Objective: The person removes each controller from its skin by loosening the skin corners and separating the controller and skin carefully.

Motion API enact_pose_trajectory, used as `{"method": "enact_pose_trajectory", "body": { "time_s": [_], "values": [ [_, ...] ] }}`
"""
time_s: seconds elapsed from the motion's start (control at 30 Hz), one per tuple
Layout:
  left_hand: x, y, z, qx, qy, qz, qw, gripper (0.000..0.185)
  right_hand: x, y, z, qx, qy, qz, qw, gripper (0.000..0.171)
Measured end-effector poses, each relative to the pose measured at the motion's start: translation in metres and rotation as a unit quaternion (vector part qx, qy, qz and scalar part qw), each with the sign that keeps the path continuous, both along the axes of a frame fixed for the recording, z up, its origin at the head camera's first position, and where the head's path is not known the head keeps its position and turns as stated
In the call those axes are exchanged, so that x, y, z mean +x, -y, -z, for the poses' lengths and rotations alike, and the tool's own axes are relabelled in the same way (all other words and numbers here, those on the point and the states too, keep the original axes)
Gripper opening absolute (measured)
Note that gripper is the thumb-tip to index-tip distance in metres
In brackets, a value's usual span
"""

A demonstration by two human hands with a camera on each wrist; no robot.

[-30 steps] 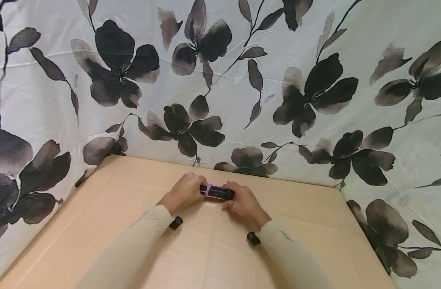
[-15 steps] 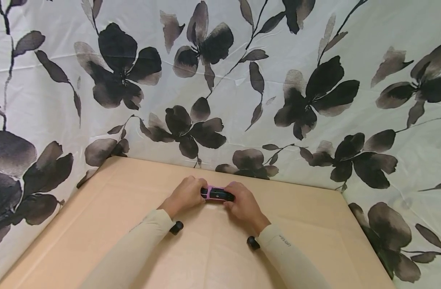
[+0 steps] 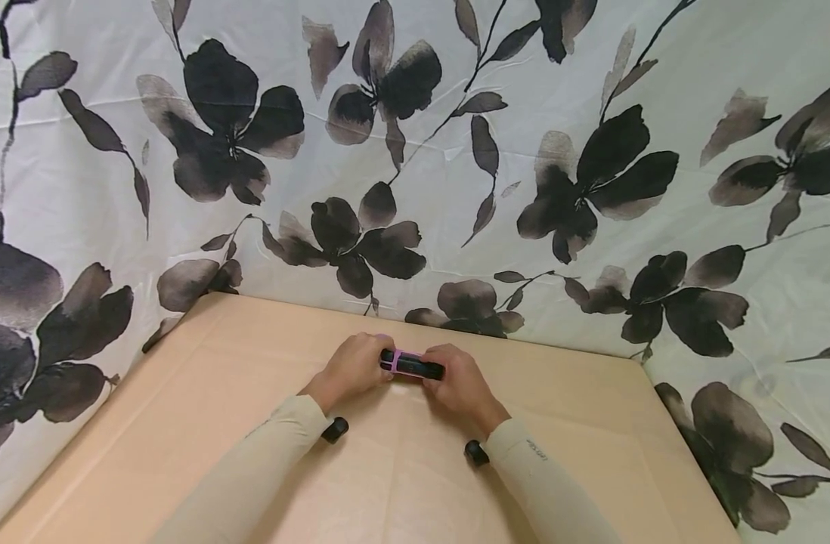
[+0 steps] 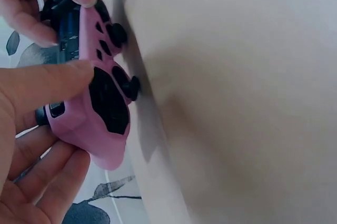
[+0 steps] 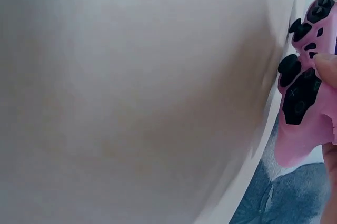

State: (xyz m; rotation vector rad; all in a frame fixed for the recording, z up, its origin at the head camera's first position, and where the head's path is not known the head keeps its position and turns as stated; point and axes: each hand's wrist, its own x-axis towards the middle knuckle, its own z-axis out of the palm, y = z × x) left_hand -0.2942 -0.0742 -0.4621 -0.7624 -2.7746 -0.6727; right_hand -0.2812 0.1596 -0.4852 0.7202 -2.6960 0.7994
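Between both hands is a game controller (image 3: pixel 413 365) with a pink body or cover and black parts. Its two black thumbsticks and button pads face the table side in the left wrist view, where the controller (image 4: pixel 108 105) stands on edge. My left hand (image 3: pixel 354 363) holds one end, thumb (image 4: pixel 58 79) on the top edge and fingers beneath the grip. The other end is held by my right hand (image 3: pixel 464 384). In the right wrist view its thumb (image 5: pixel 327 69) presses near the small middle buttons; the rest of that hand is mostly cut off.
A beige-covered table (image 3: pixel 252 468) lies under the forearms. Behind it hangs a white cloth (image 3: pixel 449 189) with dark flower print, which also borders both sides. Dark wrist cameras (image 3: pixel 335 430) sit at the cuffs of the light sleeves (image 3: pixel 245 468).
The controller stays between both hands and shifts very slightly right and down in the head view. The left fingers and thumb move a little at its left end.
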Motion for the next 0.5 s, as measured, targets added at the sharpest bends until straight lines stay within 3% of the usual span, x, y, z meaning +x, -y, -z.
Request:
{"method": "enact_pose_trajectory", "body": {
  "time_s": [0.13,0.3,0.4,0.5],
  "values": [
    [-0.001,-0.011,0.002,0.013,0.018,-0.047,0.9987,0.026,-0.001,-0.003,-0.002,-0.020,0.010,0.006,1.000,0.028],
    [0.000,-0.023,0.005,0.031,0.009,-0.120,0.9922,0.029,-0.005,-0.004,-0.002,-0.022,0.009,0.005,1.000,0.027],
    [0.000,-0.024,0.006,0.045,0.008,-0.134,0.9899,0.025,-0.006,-0.004,-0.001,-0.021,0.016,0.006,1.000,0.027],
    [-0.003,-0.022,0.004,0.057,0.017,-0.122,0.9907,0.016,-0.007,-0.005,-0.001,-0.019,0.023,0.010,1.000,0.027]
  ]
}}
